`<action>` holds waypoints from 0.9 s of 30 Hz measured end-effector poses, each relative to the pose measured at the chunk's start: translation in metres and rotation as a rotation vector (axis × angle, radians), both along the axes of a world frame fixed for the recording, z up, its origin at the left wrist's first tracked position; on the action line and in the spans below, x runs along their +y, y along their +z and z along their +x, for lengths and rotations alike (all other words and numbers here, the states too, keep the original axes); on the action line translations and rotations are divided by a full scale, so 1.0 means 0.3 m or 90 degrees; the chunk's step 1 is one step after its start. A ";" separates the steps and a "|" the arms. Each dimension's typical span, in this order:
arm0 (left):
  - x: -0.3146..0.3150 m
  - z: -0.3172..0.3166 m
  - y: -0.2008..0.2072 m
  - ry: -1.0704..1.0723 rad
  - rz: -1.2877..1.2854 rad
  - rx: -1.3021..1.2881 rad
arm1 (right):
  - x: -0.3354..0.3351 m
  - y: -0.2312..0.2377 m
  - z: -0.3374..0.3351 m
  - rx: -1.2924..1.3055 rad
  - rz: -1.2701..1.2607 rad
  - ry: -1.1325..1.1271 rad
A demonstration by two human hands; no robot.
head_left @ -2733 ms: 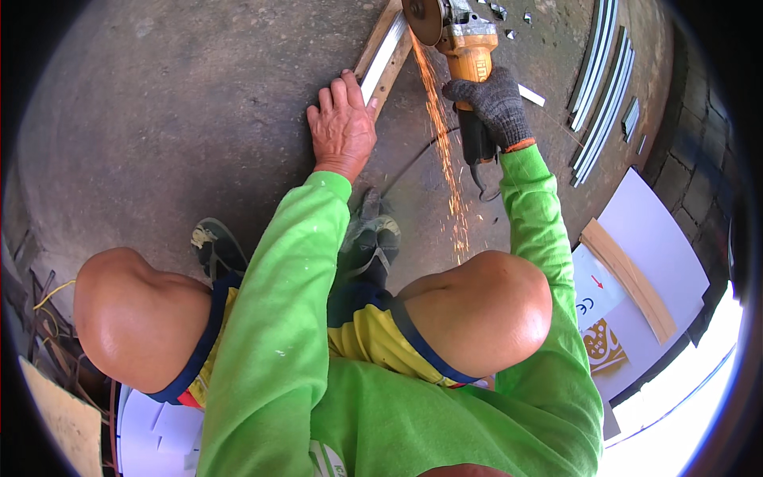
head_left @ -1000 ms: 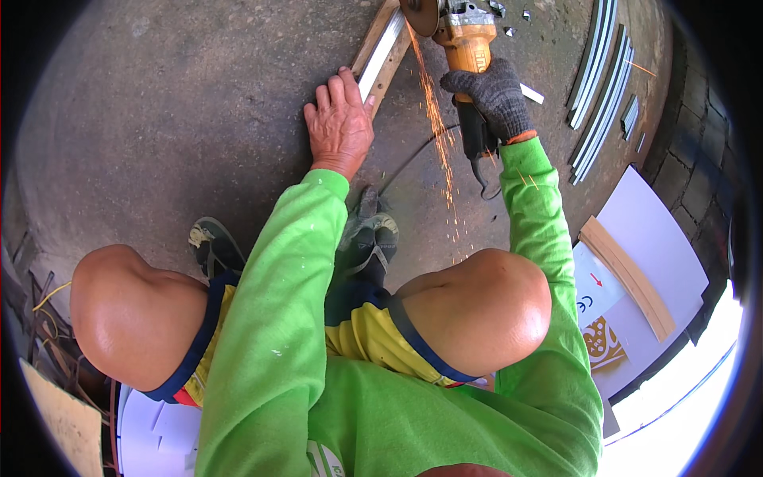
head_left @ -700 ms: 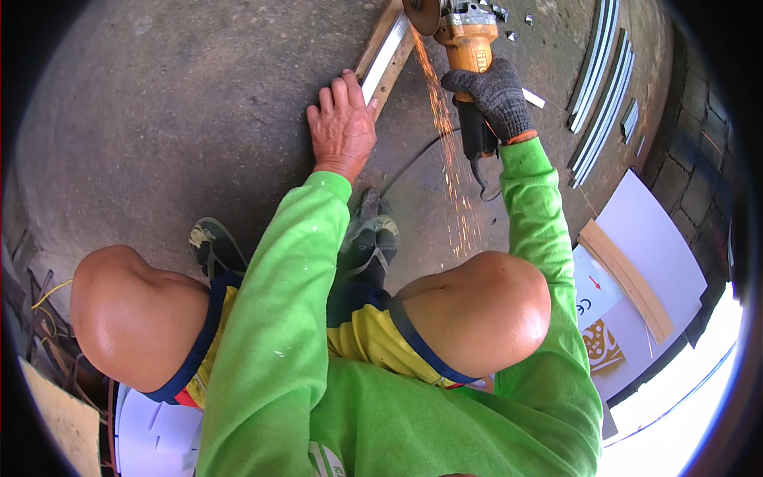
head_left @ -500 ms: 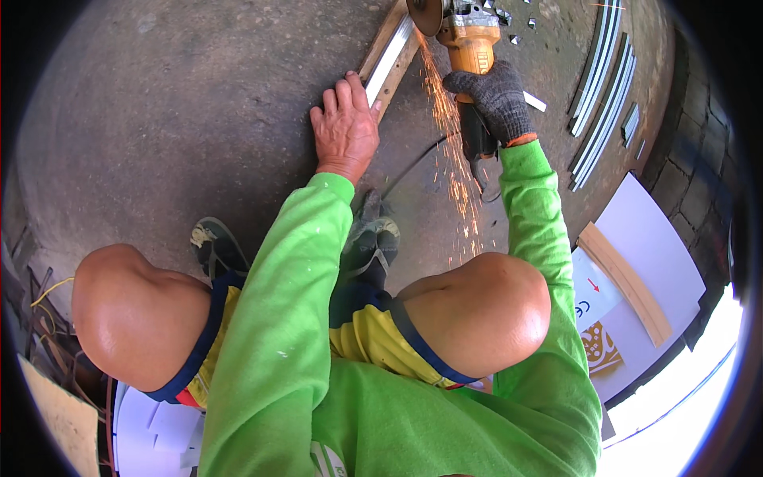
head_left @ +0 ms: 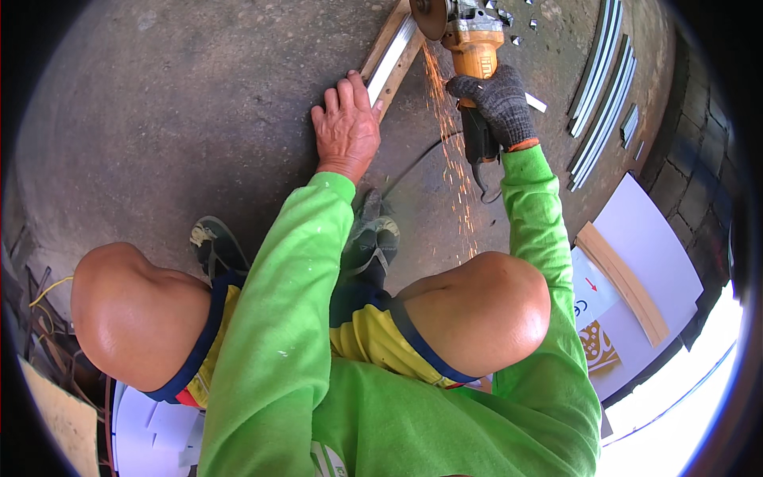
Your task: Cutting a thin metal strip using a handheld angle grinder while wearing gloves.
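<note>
Head view: rough grey concrete floor fills most of the frame, with a stack of long metal strips at upper right, small cut-off metal bits near the top edge, and white sheets with a wooden slat at right. We squat over the work, knees at lower left and centre right, a sandalled foot at centre.

Our left hand, bare, lies flat with fingers spread and palm down on the near end of the metal bar, which runs diagonally from upper centre toward the top edge; it presses rather than grips. Our right hand, in a dark knit glove, is closed round the body of the orange angle grinder at top centre. Its disc meets the bar near the top edge, and sparks stream down the frame toward our right knee. The grinder's cord trails across the floor between the arms.

To do this cut well, we judge: keep the left palm weighted so the bar cannot chatter, keep those bare fingers well back from the disc, hold the disc square to the bar, and feed with light steady pressure. The spark stream falls close to bare skin, so angle it away. Mind the cord stays out of the sparks.
</note>
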State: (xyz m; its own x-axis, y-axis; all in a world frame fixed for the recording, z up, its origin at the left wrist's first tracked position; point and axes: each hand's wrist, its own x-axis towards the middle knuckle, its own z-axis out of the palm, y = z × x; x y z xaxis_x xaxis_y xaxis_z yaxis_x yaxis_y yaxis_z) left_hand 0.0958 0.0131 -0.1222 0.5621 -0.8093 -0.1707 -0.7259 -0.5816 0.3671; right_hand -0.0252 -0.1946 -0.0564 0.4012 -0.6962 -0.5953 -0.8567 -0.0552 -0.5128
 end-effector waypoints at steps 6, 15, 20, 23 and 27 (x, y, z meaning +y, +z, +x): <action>0.001 0.001 0.002 0.000 0.004 0.004 | 0.005 0.011 0.010 0.009 -0.005 -0.007; 0.002 0.000 -0.001 0.000 0.002 0.004 | 0.005 0.024 0.001 -0.018 0.004 -0.004; 0.002 0.001 0.002 -0.001 0.001 0.000 | 0.002 0.011 -0.013 -0.030 0.015 -0.007; 0.000 0.002 0.002 -0.002 0.004 0.005 | 0.003 0.014 -0.011 0.004 0.013 -0.015; 0.002 0.002 0.001 -0.001 0.006 0.002 | 0.011 0.014 -0.016 -0.025 0.012 -0.012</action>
State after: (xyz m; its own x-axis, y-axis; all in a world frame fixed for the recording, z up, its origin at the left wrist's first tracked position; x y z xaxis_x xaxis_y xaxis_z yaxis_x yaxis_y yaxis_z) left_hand 0.0963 0.0138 -0.1219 0.5602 -0.8085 -0.1801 -0.7254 -0.5838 0.3646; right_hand -0.0299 -0.1913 -0.0523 0.4122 -0.6928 -0.5917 -0.8364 -0.0302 -0.5473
